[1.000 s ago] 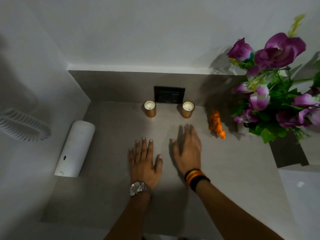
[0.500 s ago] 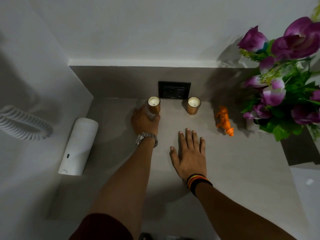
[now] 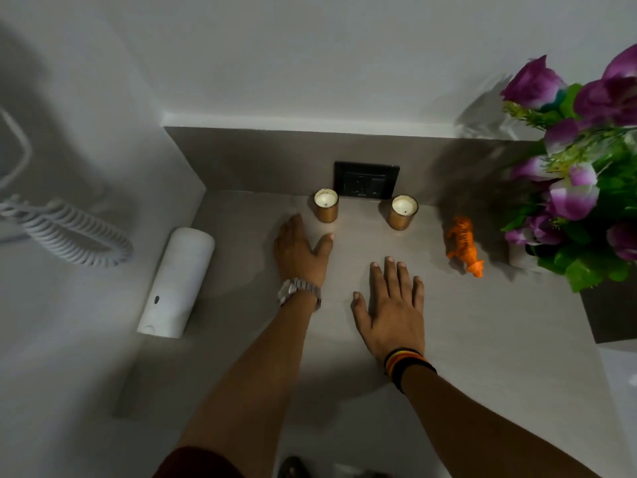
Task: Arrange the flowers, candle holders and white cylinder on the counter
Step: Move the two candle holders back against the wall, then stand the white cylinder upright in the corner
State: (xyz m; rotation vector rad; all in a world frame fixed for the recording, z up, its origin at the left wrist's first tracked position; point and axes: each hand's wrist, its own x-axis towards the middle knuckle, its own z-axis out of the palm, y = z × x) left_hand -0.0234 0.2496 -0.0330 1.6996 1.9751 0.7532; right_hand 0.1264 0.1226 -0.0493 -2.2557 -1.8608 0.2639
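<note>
Two gold candle holders stand at the back of the grey counter (image 3: 482,339), the left one (image 3: 326,211) and the right one (image 3: 402,213), each with a white candle inside. My left hand (image 3: 301,251) rests just in front of and left of the left holder, fingers apart, with a small gap between thumb and holder. Palm down, my right hand (image 3: 389,305) lies flat on the counter's middle and holds nothing. The white cylinder (image 3: 175,281) lies on its side along the left wall. Purple flowers (image 3: 579,188) in a white pot (image 3: 520,258) fill the right edge.
An orange toy tiger (image 3: 463,244) stands between the right holder and the pot. A black wall socket (image 3: 367,181) sits behind the holders. A white coiled cord (image 3: 69,229) hangs on the left wall. A dark block (image 3: 610,312) stands under the flowers at right.
My left hand reached forward from flat on the counter to the left candle holder, then drew back a little from it. The holder stays by the socket. My right hand barely moved.
</note>
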